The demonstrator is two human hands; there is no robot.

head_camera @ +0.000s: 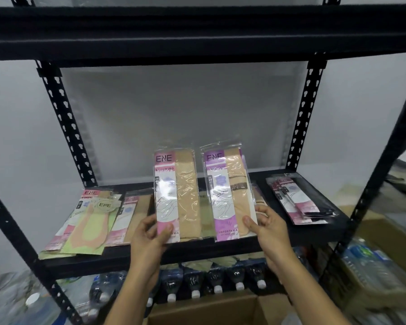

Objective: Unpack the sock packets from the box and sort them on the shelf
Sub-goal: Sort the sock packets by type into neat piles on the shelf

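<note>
1. left grip (150, 233) pinches pink sock pkt (176, 195) at its bottom edge, upright over shelf (197, 252) front.
2. right grip (265, 226) pinches purple sock pkt (227, 195), upright, just beside the pink one.
3. left pile (87, 221) & right pile (298, 200) of pkts lie flat on shelf; box (209, 308) below.

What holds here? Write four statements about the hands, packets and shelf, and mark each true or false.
1. The left hand holds a pink-labelled clear plastic sock packet upright. True.
2. The right hand holds a green packet. False: it holds a purple-labelled clear plastic sock packet.
3. A stack of pink-labelled packets of black socks lies at the right end of the black metal shelf. True.
4. The open brown cardboard box stands on that shelf. False: it sits below it, at the frame's bottom edge.
</note>
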